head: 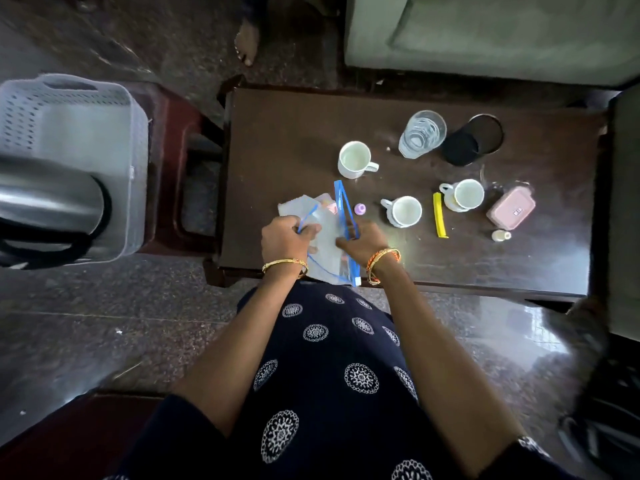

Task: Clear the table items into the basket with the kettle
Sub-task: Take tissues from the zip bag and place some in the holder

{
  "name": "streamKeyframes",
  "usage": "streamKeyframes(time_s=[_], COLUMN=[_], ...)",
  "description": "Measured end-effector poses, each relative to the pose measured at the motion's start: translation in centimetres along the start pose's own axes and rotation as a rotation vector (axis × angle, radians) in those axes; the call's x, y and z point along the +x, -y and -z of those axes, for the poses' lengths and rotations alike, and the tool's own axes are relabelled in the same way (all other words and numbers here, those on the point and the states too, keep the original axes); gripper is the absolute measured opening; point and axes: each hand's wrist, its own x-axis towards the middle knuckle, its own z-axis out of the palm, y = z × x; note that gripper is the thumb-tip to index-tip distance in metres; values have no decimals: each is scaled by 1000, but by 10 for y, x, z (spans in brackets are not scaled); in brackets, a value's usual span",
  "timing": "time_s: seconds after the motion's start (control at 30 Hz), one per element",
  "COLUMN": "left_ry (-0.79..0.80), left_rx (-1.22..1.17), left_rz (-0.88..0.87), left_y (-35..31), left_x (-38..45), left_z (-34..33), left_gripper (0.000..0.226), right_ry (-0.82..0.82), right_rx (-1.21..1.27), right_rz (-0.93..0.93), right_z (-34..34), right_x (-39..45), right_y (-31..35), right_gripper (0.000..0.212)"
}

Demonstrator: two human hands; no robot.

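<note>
On pink box [510,212], unreadable label

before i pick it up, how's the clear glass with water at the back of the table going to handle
The glass is tall and narrow, so it may tip if bumped, and it stands close beside the black cup. The water in it likely makes it heavier than it looks and apt to spill if tilted. Smooth clear walls suggest a slippery, breakable grip.
</note>
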Motion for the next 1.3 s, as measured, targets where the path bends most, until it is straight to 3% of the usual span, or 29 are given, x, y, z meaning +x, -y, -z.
streamKeyframes(time_s=[0.07, 0.17, 0.2, 0.33, 0.53, 0.6, 0.7, 0.77, 0.83, 0.93, 1.03, 1.3], left_ry=[-53, -78, -75, -28, 70, 90, 90, 86, 70, 45, 22, 38], left_rx=[135, 278, 296, 253, 179, 180, 194, 201, 199, 186, 163, 88], left_rz=[-43, -85, -103, -165, -200, -231, -266, -283, -286, -285, -272, -255], left_y=[0, -4, -5, -6, 2, 8, 15, 21, 26, 32, 33, 26], left_x=[0, 0, 1, 10, 29, 34, 38, 40, 39, 36, 31, 18], left_z=[0, 2, 1, -11, -54, -74, -96, -105, -108, -109, -108, -108], left_gripper=[43, 14, 23, 41, 23, 20, 21, 21, 20, 20, 22, 32], right_ry=[-95, -145, -141, -79, -116, -273, -686, -872, -797, -518, -396, -585], right_rx=[16, 72, 94, 227, 544, 446, 155, 141, 152, 87, 75, -183], right_rz=[-42, -81, -96, -136, -238, -190, -56, 69, 89, 3, -90, -98], right_z=[5, 13, 14, 11, 7, 7, 1, -3, -7, -14, -17, -23], right_x=[3, 5, 6, 18, 43, 45, 34, 23, 17, 17, 21, 22], right_y=[-9, -22, -26, -45, -83, -88, -88, -83, -80, -78, -77, -79], right_gripper=[15, 3, 6, 16, 14, 12, 23, 15, 11, 12, 19, 23])
